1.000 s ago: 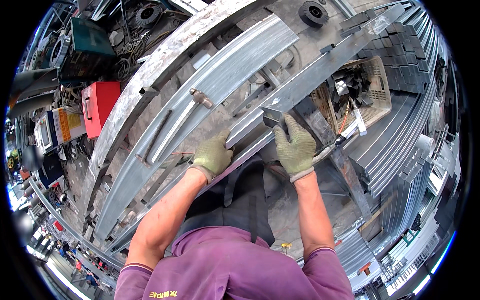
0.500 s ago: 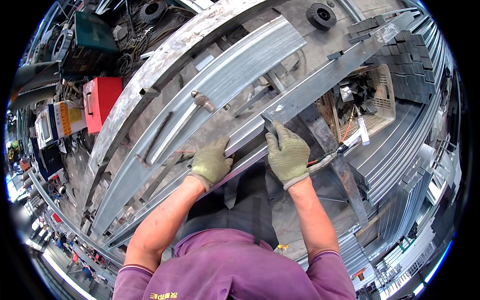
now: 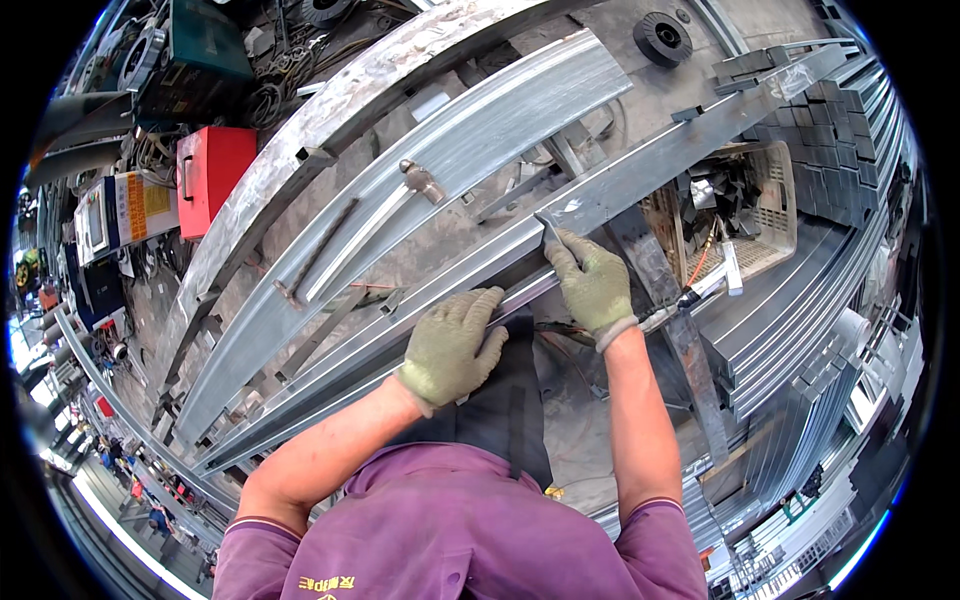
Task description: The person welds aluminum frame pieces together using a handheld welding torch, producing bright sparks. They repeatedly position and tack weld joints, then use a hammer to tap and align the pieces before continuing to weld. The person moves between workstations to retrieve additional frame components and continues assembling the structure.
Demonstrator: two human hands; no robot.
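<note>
A long grey steel channel (image 3: 440, 278) runs diagonally in front of me, over a long flat steel bar (image 3: 660, 160) at its right end. My left hand (image 3: 455, 340), in a pale green work glove, lies across the channel's near edge with its fingers stretched out and the thumb apart. At the channel's end my right hand (image 3: 595, 283), gloved alike, pinches a small metal plate (image 3: 547, 230) between thumb and fingers. The plate stands against the channel's end; its lower part is hidden by the hand. Beyond lies a hammer (image 3: 423, 182) on a wide curved steel channel (image 3: 540, 95).
A dark metal rod (image 3: 325, 243) lies beside the hammer. On the right stand a plastic crate (image 3: 780, 205) of metal offcuts and stacked steel profiles (image 3: 790, 300). A red box (image 3: 215, 175) is at the far left, a black spool (image 3: 662, 38) at the back.
My left hand has slid right along the channel, its fingers now flatter over the edge. The right hand has shifted slightly right, still with the plate. The whole view has moved a little.
</note>
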